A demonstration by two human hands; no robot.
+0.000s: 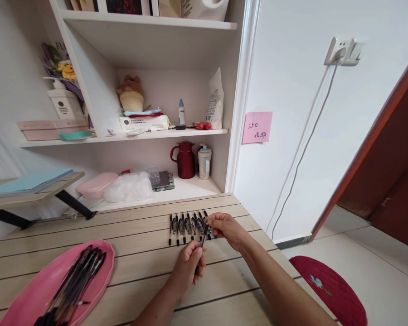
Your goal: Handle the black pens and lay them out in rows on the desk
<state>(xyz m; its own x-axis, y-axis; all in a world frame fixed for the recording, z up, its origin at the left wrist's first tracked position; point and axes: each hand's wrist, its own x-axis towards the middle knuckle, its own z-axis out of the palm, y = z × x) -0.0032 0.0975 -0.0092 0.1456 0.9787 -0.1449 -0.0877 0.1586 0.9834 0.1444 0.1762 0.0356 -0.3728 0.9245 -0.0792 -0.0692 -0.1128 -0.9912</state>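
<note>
My left hand (pixel 187 265) is closed around the lower part of a black pen (pixel 201 246), held above the wooden table (pixel 139 253). My right hand (pixel 224 228) pinches the pen's upper end, where a cap seems to sit. Just behind my hands lies a row of several capped black pens (pixel 185 226), side by side on the table. At the near left a pink oval tray (pixel 44 283) holds several more black pens (pixel 76 283) in a loose pile.
A white shelf unit (pixel 149 131) stands behind the table with a red jug (pixel 184 159), a cup, bags and boxes. A pink sticky note (pixel 257 127) hangs on the wall. A red stool cushion (pixel 326 285) sits at the right, a wooden door beyond.
</note>
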